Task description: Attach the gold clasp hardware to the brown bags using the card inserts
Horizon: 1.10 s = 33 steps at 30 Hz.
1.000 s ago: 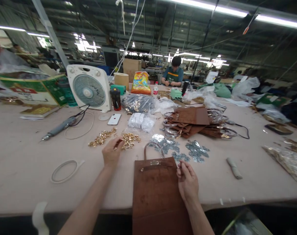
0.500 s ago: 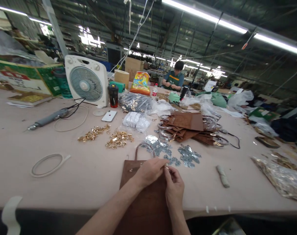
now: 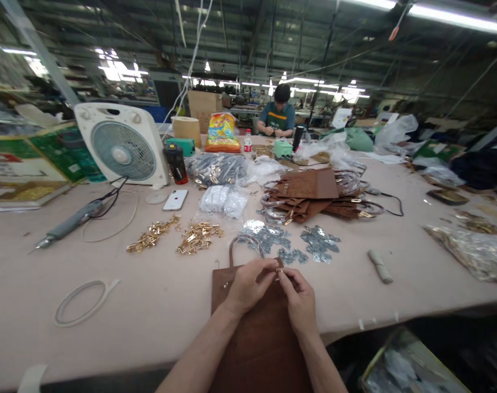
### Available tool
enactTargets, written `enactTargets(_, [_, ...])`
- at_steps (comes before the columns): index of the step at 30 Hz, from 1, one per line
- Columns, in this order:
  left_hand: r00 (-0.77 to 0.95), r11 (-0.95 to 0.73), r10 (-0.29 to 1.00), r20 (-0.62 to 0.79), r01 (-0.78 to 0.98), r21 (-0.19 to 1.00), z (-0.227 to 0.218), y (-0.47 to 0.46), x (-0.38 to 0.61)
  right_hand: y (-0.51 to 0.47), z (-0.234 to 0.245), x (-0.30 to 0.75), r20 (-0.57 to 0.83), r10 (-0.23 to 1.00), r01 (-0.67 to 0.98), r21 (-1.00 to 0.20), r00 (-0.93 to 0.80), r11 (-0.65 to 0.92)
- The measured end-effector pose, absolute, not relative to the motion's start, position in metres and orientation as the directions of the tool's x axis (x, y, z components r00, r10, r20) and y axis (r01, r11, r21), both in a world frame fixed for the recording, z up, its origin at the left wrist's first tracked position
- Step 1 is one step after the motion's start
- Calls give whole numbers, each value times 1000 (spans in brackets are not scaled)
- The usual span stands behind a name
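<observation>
A brown bag with a plastic-wrapped handle lies in front of me, its lower part reaching past the table's front edge. My left hand is closed in a pinch near the bag's top right corner. There my right hand also pinches, with a small gold metal fitting between the fingertips of both hands. The fingers partly cover that fitting. Another small metal piece sits on the bag's upper left. Just beyond the bag lie flat grey metal plates in loose piles.
Gold metal fittings lie in heaps left of the plates. Stacked brown bags are behind. On the left are a box fan, an electric screwdriver, a phone and a tape ring. A co-worker sits across.
The camera view has tilted and shifted, so the table appears moved. Both hands stay at the bag's top right corner, and the left fingers have curled, bringing the thumb into view.
</observation>
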<state>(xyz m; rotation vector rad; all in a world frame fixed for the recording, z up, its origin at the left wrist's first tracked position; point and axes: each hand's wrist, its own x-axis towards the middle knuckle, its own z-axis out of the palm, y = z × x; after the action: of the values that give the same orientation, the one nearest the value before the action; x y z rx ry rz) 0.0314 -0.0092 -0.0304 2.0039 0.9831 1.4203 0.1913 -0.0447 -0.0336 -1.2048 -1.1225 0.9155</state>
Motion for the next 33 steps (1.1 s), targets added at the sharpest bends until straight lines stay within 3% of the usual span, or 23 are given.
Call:
enactTargets(5, [261,-654,756,601,245,716,-27,-9,32,-42,-38,192,36,966,-265,-958,256,106])
enactTargets(8, [291,-649,757,586,221,728,-27,-7,33,-41,-39,193,22,971,-341,-934,237,105])
enactTargets(17, [361,-581,796,486,233,780,-29,-7,28,-40,-43,194,-18,978,-378,-924,210,64])
enactTargets(29, [350,-645,759,548,299,703,-36,-6,33,-41,-41,192,-9,977,-367,-928,214,71])
enactTargets(33, [317,-647,762,565,328,688,-30,-7,32,-40,-41,192,-8,952,-419,-899,305,127])
